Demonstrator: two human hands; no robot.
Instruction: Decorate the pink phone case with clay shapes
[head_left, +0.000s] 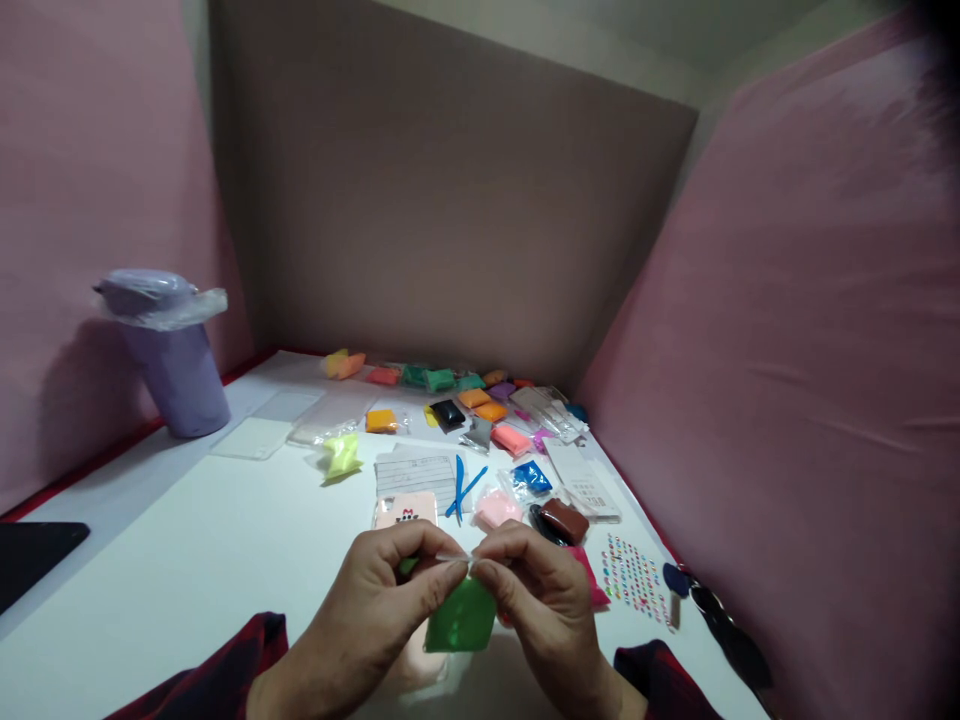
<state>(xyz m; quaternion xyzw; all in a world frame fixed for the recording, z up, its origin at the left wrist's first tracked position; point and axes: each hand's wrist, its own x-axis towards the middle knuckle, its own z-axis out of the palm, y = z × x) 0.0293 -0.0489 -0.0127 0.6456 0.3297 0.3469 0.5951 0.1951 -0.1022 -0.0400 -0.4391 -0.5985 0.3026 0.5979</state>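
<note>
My left hand and my right hand meet low in the middle of the view, over the white table. Both pinch the clear top edge of a small plastic packet of green clay, which hangs between them. Fingers of both hands are closed on that edge. Just beyond my hands lies a pink phone case with a small flower design.
Several coloured clay packets lie scattered at the back and right, with two blue modelling tools, a sheet of gem stickers, a paper and a brown packet. A purple cup wrapped in plastic stands left. Pink partitions enclose the table.
</note>
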